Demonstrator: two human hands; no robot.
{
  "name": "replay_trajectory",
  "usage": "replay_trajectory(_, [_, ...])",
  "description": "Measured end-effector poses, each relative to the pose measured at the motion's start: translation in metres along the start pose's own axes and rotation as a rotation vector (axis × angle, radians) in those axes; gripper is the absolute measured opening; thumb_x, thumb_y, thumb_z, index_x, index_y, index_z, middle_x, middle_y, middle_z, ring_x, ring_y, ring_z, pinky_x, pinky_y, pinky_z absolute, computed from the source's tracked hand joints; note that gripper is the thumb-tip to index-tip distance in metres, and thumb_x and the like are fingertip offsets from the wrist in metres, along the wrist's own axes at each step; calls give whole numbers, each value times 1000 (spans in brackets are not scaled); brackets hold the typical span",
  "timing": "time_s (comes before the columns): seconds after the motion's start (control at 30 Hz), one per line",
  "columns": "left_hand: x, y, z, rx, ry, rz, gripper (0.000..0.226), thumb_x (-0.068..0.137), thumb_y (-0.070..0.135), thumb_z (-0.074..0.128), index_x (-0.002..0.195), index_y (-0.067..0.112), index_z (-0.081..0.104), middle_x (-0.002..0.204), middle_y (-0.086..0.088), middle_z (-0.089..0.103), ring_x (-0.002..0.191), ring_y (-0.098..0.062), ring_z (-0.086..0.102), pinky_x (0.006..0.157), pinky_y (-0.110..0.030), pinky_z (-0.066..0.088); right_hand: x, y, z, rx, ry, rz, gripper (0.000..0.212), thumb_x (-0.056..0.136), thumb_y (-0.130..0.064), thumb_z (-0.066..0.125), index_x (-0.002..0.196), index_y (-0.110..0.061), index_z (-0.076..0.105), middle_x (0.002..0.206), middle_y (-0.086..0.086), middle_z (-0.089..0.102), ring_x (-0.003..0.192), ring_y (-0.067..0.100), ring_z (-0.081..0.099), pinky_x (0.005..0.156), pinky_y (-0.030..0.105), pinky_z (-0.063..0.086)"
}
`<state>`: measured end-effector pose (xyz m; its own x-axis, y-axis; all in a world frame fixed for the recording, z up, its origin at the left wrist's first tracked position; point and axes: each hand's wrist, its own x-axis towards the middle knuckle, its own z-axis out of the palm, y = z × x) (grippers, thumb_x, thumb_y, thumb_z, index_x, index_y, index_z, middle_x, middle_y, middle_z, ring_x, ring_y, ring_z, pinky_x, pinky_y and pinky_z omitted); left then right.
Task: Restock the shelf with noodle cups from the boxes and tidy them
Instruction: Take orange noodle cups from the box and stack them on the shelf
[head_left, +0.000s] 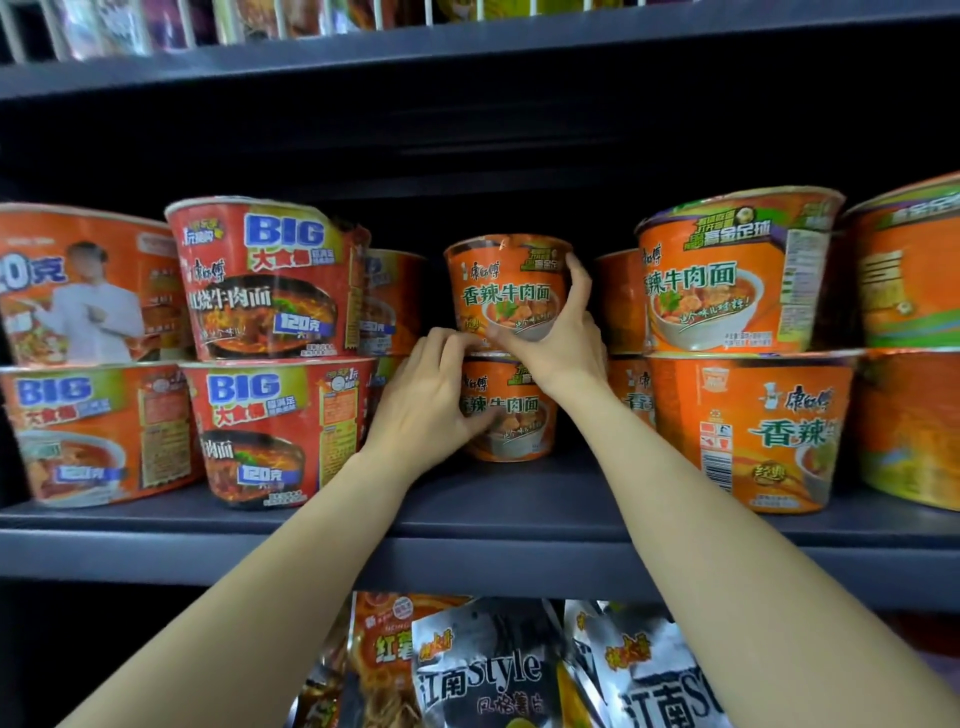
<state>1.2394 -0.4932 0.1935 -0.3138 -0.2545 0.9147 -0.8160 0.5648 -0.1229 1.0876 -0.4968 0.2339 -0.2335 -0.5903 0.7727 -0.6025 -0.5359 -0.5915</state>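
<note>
Both hands on the centre stack, deep on the shelf (467, 512): right hand (558, 338) grips the top orange cup (506, 286), left hand (431, 400) clasps the lower cup (511, 426).

Both hands (550, 343) on stacked orange cups (506, 291)

upper cup (506, 283) on lower cup (506, 415), shelf (467, 512) middle
</note>
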Motion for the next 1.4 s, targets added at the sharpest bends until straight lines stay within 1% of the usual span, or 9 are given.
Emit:
replay_trajectory(0.33, [0, -3, 1, 94, 3, 5, 60, 67, 37, 80, 111, 6, 54, 110, -11, 54, 100, -29, 53, 72, -39, 50, -2, -1, -3, -140, -70, 7, 94, 77, -57, 67, 146, -36, 6, 144, 12, 29, 131, 33, 33, 104, 48, 36])
replay_trajectory(0.57, [1, -7, 5, 142, -74, -61, 56, 72, 29, 77, 117, 7, 51, 114, -11, 51, 102, -28, 52, 72, -35, 46, -11, -3, 2, -473, -137, -127, 72, 79, -33, 73, 136, -22, 31, 130, 13, 40, 119, 33, 44, 87, 40, 44])
replay_trajectory(0.67, [0, -9, 9, 63, -183, -34, 60, 77, 19, 71, 130, 6, 46, 130, -12, 45, 110, -30, 53, 82, -38, 50, -9, 2, 10, -473, -133, -112, 67, 82, -24, 72, 136, -16, 33, 128, 14, 43, 117, 33, 48, 88, 40, 46])
replay_trajectory(0.83, [0, -7, 12, 121, -262, -14, 57, 84, 20, 60, 138, 11, 43, 145, -8, 37, 123, -30, 43, 98, -39, 38, -8, 11, 10, -451, -107, -119, 63, 86, -20, 68, 138, -14, 33, 126, 15, 47, 111, 35, 56, 85, 39, 47])
replay_trajectory(0.93, [1, -8, 10, 151, -247, -15, 57, 84, 19, 58, 139, 12, 43, 143, -7, 42, 127, -28, 41, 101, -40, 34, -10, 12, 11, -471, -106, -153, 62, 88, -21, 65, 140, -16, 32, 128, 15, 46, 112, 35, 56, 86, 40, 48])
replay_trajectory(1.1, [0, -7, 4, 260, -248, 44, 54, 75, 27, 50, 125, 6, 56, 125, -13, 58, 110, -33, 55, 90, -43, 44, -17, -3, 2, -473, -159, -137, 52, 92, -22, 60, 139, -15, 37, 135, 13, 39, 123, 32, 46, 94, 39, 45])
replay_trajectory(1.17, [0, -6, 1, 280, -243, 64, 54, 74, 31, 42, 117, 4, 59, 118, -14, 61, 103, -33, 58, 83, -42, 47, -27, -19, -19, -427, -75, -277, 37, 93, -22, 57, 129, -15, 50, 134, 8, 43, 121, 25, 47, 91, 33, 45])
replay_trajectory(1.27, [1, -2, -6, 300, -217, 109, 45, 76, 32, 42, 108, 5, 59, 111, -14, 62, 95, -33, 59, 76, -39, 48, -59, -37, -75, -371, 79, -469, 20, 93, -19, 54, 111, -16, 62, 118, 0, 58, 104, 14, 55, 73, 20, 41])
replay_trajectory(1.4, [2, 15, -16, 225, -182, 86, 40, 81, 32, 38, 102, 5, 59, 102, -12, 63, 90, -33, 58, 73, -40, 47, -101, -20, -157, -447, 286, -535, 21, 88, -17, 52, 106, -15, 62, 103, -1, 63, 95, 15, 56, 70, 20, 40])
